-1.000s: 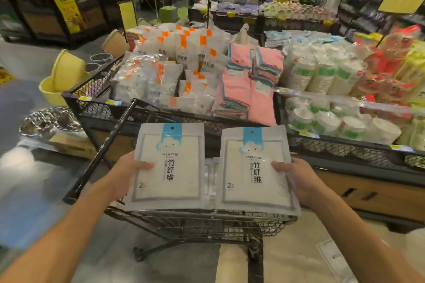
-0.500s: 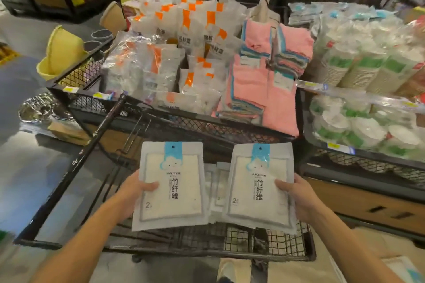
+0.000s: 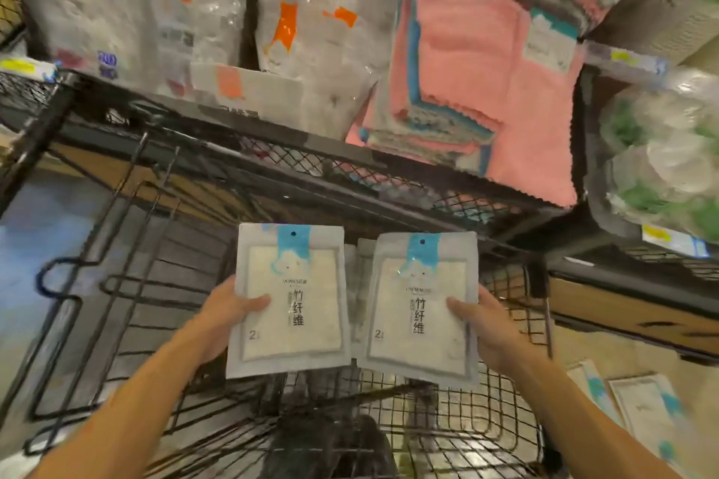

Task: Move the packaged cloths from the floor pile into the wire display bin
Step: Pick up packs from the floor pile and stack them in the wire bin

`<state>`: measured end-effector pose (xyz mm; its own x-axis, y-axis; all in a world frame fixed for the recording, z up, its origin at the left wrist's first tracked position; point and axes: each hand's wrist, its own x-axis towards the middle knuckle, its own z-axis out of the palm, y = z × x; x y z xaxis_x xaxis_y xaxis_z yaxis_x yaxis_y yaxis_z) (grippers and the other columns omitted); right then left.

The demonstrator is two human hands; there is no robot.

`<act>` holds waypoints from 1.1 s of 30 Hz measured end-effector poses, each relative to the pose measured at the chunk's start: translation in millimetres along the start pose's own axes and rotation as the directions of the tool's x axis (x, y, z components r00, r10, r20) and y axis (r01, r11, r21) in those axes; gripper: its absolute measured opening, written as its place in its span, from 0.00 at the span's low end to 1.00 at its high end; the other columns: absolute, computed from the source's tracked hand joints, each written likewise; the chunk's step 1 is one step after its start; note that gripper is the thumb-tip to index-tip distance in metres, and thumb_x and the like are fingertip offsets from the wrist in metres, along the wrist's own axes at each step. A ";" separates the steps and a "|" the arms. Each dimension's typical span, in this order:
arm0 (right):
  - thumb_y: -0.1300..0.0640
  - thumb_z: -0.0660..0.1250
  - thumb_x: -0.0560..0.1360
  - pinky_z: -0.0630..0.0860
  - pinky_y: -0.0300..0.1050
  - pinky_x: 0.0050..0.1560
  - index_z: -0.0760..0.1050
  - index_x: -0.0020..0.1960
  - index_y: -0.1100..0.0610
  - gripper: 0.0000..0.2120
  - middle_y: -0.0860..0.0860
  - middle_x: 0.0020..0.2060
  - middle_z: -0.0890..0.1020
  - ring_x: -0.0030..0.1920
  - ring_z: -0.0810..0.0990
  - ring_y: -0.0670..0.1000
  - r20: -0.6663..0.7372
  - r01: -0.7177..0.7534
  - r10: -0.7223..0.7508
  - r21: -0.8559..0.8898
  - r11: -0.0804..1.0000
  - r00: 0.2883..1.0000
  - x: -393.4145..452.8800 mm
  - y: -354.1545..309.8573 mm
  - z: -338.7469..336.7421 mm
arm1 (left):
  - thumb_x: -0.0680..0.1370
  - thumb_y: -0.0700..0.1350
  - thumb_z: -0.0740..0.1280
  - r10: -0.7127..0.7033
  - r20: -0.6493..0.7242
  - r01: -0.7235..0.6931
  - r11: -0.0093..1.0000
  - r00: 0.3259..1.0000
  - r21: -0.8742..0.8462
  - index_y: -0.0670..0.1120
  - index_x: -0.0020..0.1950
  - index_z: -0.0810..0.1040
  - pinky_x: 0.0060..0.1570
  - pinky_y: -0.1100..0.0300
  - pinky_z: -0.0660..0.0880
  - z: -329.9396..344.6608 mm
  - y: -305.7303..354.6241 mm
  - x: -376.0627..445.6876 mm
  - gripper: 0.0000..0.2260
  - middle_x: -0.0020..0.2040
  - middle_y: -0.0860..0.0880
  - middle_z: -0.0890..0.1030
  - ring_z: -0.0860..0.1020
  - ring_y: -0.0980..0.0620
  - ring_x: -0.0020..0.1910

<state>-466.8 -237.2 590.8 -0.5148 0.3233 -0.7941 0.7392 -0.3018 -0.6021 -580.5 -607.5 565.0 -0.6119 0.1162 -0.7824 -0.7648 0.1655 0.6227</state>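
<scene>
Two flat white cloth packs with blue tops are held side by side over a black wire shopping cart (image 3: 128, 327). My left hand (image 3: 223, 317) grips the left pack (image 3: 290, 299) by its left edge, thumb on its face. My right hand (image 3: 492, 327) grips the right pack (image 3: 422, 307) by its right edge. More packs seem stacked behind these two. The wire display bin (image 3: 350, 175) stands just beyond the cart, its front rim above the packs. A few matching packs (image 3: 638, 401) lie on the floor at the lower right.
The bin holds white packs with orange tags (image 3: 311, 35) and a stack of pink and blue towels (image 3: 467, 89). Bagged white and green cups (image 3: 661, 159) fill the bin to the right. A wooden base runs under the bins.
The view has closed in and tilted down toward the bin and cart. Both hands still hold the packs, which now sit nearer the bin's front rim.
</scene>
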 end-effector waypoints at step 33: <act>0.37 0.72 0.73 0.69 0.64 0.69 0.62 0.76 0.57 0.40 0.57 0.73 0.68 0.72 0.68 0.61 -0.184 -0.019 -0.518 -0.951 0.308 0.836 58.6 26.3 50.9 | 0.78 0.55 0.65 0.678 0.035 -0.051 0.004 0.734 0.999 0.45 0.78 0.66 0.74 0.39 0.61 32.8 -28.3 57.2 0.30 0.78 0.37 0.65 0.63 0.38 0.77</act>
<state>-499.6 -271.8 524.2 -0.7329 0.5912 -0.3366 0.6503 0.7542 -0.0912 -587.2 -573.4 502.2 -0.9608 0.2315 -0.1528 0.2298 0.9728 0.0294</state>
